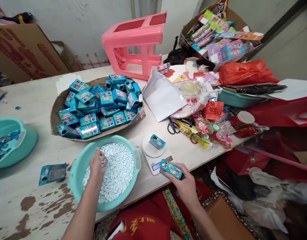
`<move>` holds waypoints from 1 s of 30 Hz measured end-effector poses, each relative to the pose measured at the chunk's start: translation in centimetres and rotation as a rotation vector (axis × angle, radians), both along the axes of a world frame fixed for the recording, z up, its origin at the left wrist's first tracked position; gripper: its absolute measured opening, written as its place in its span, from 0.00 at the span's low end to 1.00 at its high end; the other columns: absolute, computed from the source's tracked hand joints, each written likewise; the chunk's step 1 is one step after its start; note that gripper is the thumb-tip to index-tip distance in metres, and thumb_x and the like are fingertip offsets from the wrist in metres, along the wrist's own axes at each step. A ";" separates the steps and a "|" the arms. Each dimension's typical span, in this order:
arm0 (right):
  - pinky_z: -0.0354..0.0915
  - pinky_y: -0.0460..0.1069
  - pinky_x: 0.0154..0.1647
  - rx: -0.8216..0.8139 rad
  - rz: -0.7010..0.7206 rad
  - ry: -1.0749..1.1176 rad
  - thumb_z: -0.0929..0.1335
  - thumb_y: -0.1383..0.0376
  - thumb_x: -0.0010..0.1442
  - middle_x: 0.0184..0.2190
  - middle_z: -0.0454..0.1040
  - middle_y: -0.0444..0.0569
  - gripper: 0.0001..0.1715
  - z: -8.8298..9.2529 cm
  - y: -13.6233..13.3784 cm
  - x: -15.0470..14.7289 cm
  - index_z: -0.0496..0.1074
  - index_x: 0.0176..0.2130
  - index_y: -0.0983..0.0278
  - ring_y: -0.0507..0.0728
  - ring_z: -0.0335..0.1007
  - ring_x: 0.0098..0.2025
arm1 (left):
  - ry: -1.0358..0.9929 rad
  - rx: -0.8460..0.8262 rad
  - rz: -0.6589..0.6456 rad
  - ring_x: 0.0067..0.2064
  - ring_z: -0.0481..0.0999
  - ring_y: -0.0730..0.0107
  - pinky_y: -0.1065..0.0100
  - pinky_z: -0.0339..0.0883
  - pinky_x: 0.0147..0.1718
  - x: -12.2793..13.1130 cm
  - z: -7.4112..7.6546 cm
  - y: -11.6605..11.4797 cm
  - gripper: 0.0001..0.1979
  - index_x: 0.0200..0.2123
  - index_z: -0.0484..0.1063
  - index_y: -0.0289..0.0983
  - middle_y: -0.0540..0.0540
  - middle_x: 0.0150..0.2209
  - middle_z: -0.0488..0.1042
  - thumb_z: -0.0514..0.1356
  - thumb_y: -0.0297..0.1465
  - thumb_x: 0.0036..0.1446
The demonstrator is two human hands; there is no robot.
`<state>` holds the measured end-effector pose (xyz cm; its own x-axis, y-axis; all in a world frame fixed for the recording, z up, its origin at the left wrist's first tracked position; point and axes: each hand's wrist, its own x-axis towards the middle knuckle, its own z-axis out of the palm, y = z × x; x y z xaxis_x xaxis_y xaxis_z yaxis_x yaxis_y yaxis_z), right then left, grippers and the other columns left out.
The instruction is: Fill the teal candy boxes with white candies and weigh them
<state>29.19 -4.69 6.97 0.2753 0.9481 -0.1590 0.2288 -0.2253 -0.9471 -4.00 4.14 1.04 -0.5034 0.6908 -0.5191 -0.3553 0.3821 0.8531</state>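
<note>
My left hand [97, 164] reaches into a teal basin [77, 173] filled with small white tablets [118, 173], its fingers pinched on a few of them. My right hand [184, 185] holds a small blue tin [171, 168] at the table's near edge. Just beyond it a white kitchen scale [153, 154] carries another blue tin [157, 141]. Behind the basin lies a cardboard tray [54, 116] heaped with several blue tins [100, 103].
A pink plastic stool [135, 43] lies on its side at the back. Scissors [172, 127], a white paper [162, 96], plastic bags and toy packs crowd the right side. A second teal basin [10, 141] stands at left, a flat blue packet [52, 173] near it.
</note>
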 end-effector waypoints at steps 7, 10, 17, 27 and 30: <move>0.67 0.51 0.42 -0.050 -0.066 -0.002 0.74 0.58 0.49 0.40 0.73 0.48 0.20 -0.7 0.5 2.0 0.73 0.42 0.62 0.58 0.71 0.41 | -0.664 0.121 -0.212 0.11 0.49 0.84 0.78 0.39 0.10 14.0 5.5 5.9 0.22 0.21 0.57 0.37 0.58 0.13 0.52 0.62 0.45 0.52; 0.67 0.52 0.44 -0.065 -0.087 -0.027 0.74 0.57 0.49 0.40 0.73 0.49 0.20 -1.2 0.7 3.4 0.73 0.42 0.62 0.59 0.70 0.42 | -0.508 0.271 -0.238 0.12 0.52 0.84 0.78 0.41 0.11 19.6 5.5 8.6 0.23 0.20 0.59 0.36 0.58 0.13 0.53 0.65 0.45 0.48; 0.66 0.52 0.44 -0.132 -0.157 -0.057 0.74 0.56 0.48 0.41 0.73 0.48 0.22 -2.4 1.0 6.3 0.73 0.42 0.62 0.58 0.70 0.41 | -0.204 0.370 -0.198 0.15 0.59 0.82 0.76 0.48 0.14 23.6 2.9 10.7 0.22 0.18 0.58 0.36 0.56 0.15 0.58 0.63 0.44 0.50; 0.66 0.52 0.43 -0.135 -0.174 -0.035 0.74 0.56 0.48 0.41 0.73 0.48 0.22 -2.4 1.3 6.7 0.73 0.42 0.62 0.58 0.70 0.41 | -0.134 0.393 -0.140 0.18 0.66 0.77 0.74 0.56 0.18 23.9 3.0 10.7 0.20 0.18 0.58 0.36 0.55 0.15 0.58 0.60 0.42 0.52; 0.66 0.53 0.44 -0.144 -0.176 -0.027 0.74 0.56 0.48 0.41 0.73 0.48 0.23 -2.6 1.1 6.7 0.73 0.42 0.62 0.58 0.70 0.41 | -0.162 0.414 -0.120 0.17 0.63 0.79 0.74 0.53 0.17 24.0 2.8 10.7 0.21 0.18 0.57 0.37 0.56 0.15 0.57 0.61 0.42 0.52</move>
